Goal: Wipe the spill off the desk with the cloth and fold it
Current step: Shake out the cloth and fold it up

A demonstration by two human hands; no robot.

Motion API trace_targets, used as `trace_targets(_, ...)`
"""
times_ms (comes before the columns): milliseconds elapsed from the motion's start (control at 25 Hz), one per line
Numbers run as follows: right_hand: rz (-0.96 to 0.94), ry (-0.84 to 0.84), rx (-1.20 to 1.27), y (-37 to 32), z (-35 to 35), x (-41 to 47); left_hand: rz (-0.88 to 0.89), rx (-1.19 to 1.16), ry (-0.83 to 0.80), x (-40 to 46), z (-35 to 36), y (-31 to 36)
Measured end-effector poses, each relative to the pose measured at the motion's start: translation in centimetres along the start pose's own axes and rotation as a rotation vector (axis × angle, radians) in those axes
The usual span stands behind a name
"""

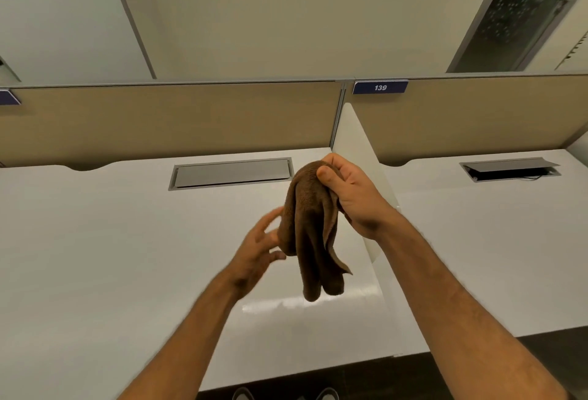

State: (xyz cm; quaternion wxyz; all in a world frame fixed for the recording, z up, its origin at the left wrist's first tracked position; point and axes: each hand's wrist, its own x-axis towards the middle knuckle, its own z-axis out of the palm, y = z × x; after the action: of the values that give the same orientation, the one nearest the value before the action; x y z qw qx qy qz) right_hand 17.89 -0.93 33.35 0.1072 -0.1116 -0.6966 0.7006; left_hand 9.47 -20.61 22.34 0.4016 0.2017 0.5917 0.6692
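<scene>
Up above the white desk (111, 256), the right hand (353, 196) holds a brown cloth (310, 234) by its top, the thumb pressed over the bunched fabric and the other fingers curled closed behind it. The cloth hangs down from that grip in loose folds, clear of the desk surface, with one corner sticking out to the right near its lower end.

Just left of the hanging cloth, the left hand (261, 250) is open, fingers spread and slightly blurred; the fingertips reach the cloth's left edge, though whether they actually touch it is hard to tell. It has hold of nothing.

Both forearms are bare and reach in from the near edge of the view.

On the far side of the desk a grey cable hatch (232, 174) lies shut, flush with the surface. A thin white divider panel (353, 132) stands upright to the right of the hands, separating this desk from the neighbouring desk (493, 240), whose own cable flap (512, 169) is propped partly open with a dark cable showing inside. Behind both desks runs a tan partition (175, 116), and on its right section sits a blue label (380, 87) reading 139. A bright strip of reflected light lies on the desk below the cloth. No spill can be made out on the surface. At the near bottom edge, the tips of two shoes (283, 395) show on the dark floor.
</scene>
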Motion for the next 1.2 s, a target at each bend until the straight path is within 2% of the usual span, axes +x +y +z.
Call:
trace_targets(80, 0.007, -0.016, 0.028, -0.2, -0.1, -0.1, -0.027, 0.070, -0.085, -0.2, 1.5, -1.6)
trace_targets(160, 0.014, -0.023, 0.061, -0.2, -0.3, -0.3, -0.063, 0.052, -0.105, -0.2, 2.5, -1.7)
trace_targets(360, 0.061, 0.065, 0.312, 0.4, -1.7, -0.6, -0.076, -0.091, -0.069, 0.3, 3.1, -0.2)
trace_targets(480, 0.150, 0.004, 0.392, 3.6, -1.2, -1.8, -0.017, -0.159, 0.008, 0.1, 3.4, 1.0)
trace_targets(560, 0.214, -0.008, 0.369, 6.2, -0.1, -2.8, 0.002, -0.132, 0.078, 0.1, 3.6, 1.3)
trace_targets(760, 0.183, 0.253, 0.152, 7.9, -0.4, -3.0, -0.060, -0.094, 0.177, -0.4, 1.9, 1.0)
trace_targets(880, 0.160, 0.308, 0.035, 7.9, -1.3, -2.6, -0.031, -0.023, 0.305, -0.4, -0.5, 1.6)
trace_targets(1040, 0.240, 0.159, 0.256, 7.7, -2.1, -2.4, -0.136, 0.118, 0.323, 0.0, -2.3, 2.8)
trace_targets(1200, 0.277, 0.040, -0.117, 8.4, -2.0, -2.7, -0.232, 0.122, 0.267, 0.1, -4.1, 3.7)
